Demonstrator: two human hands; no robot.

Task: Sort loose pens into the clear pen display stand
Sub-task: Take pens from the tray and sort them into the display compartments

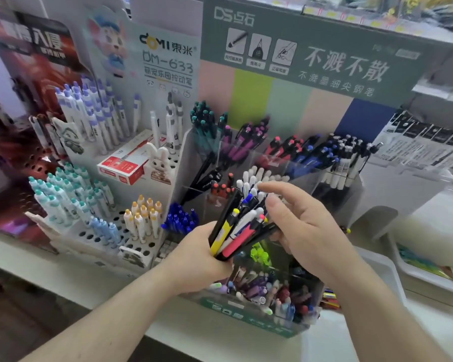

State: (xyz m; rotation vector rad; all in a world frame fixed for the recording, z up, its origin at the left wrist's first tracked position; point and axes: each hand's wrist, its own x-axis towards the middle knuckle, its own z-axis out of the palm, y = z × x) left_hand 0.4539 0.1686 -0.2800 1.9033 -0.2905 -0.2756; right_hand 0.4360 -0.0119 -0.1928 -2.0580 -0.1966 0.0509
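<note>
Above the clear stand [249, 304], left hand [194, 257] grips a pen bundle [242, 226]; right hand [301, 226] hovers beside, fingers relaxed.

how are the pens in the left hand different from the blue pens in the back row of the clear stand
The held pens are a mix of colours: yellow, pink, black, white, blue. The blue pens are all one colour. The held pens are bunched in the left hand, fanned and tilted right, above the stand; the blue pens sit in a back compartment. The right hand reaches the held bunch; nothing touches the blue pens. Both point caps up.
</note>
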